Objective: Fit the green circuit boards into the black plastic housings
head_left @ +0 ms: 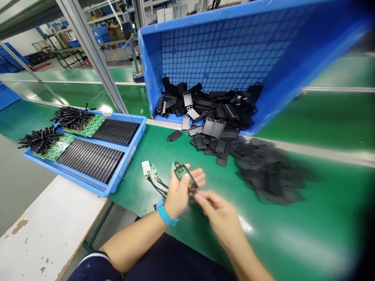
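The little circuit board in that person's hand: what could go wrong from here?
The small circuit board is pinched in the left hand with the right hand close by, so it might slip and drop onto the green mat. The loose wired boards near the hands could get snagged by their black leads. The heap of black plastic cases spilling from the blue crate might slide further toward them.

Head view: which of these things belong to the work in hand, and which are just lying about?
In use: left hand holding a green circuit board; right hand at it.
Lying about: wired boards; black plastic cases; tilted blue crate; blue tray.
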A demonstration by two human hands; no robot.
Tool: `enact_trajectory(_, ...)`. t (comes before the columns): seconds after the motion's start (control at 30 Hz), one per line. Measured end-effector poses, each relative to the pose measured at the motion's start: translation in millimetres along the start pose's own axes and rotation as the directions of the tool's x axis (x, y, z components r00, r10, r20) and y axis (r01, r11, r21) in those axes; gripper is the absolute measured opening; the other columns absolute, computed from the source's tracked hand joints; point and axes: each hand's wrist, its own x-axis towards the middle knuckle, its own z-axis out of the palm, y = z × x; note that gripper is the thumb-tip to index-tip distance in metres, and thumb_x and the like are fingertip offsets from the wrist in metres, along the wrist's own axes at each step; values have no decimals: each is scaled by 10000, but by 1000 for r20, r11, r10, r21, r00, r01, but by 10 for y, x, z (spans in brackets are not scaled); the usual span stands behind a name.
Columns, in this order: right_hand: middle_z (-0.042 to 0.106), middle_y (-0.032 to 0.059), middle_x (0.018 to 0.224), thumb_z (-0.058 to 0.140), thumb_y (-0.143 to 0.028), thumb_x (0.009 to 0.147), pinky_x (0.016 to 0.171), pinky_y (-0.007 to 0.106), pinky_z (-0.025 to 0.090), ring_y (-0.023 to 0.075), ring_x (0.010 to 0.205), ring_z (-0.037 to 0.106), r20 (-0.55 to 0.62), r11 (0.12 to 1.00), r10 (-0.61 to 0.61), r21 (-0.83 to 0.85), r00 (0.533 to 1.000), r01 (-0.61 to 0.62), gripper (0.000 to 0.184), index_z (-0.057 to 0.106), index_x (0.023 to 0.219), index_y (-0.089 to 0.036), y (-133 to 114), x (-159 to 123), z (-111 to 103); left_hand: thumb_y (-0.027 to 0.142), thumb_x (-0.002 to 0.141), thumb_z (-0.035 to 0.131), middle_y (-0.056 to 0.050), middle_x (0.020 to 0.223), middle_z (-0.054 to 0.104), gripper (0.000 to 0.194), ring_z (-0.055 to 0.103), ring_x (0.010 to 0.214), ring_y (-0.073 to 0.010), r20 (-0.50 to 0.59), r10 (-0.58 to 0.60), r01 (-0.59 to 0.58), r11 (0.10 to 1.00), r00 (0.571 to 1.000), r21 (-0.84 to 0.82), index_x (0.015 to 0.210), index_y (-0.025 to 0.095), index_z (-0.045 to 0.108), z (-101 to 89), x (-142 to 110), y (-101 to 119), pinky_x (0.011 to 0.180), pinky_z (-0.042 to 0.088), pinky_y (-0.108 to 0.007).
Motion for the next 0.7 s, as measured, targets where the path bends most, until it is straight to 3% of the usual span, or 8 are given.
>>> enact_trajectory(0.2, 599, 33, 718, 572, -349, 745, 622, 271, 397, 188, 699, 520, 32, 995, -97, -38, 995, 98, 178, 669, 706, -205, -8, -31, -28, 314, 834, 484, -125, 1038, 626, 326, 591, 981, -236, 66, -12, 9, 999, 998, 37, 1114, 180, 385, 5, -42, 19, 894, 399, -466)
enact_trajectory(0.5, 526, 0, 623, 523, -273, 774, 586, 247, 367, 142, 614, 470, -7, 988, -143, -52, 990, 142, 197, 624, 629, -184, -55, -76, -53, 299, 858, 440, -114, 1049, 623, 297, 587, 992, -220, 95, 47, -59, 989, 994, 136, 1126, 194, 369, 28, -80, -7, 920, 387, -471)
enact_trajectory(0.7, 538, 1, 603, 541, -273, 750, 577, 247, 372, 142, 601, 474, -15, 995, -103, -5, 995, 102, 200, 611, 588, -179, -2, -43, -64, 331, 852, 443, -112, 1020, 641, 335, 592, 983, -223, 45, -29, 23, 991, 999, 133, 1147, 198, 357, 68, -97, -41, 906, 397, -467)
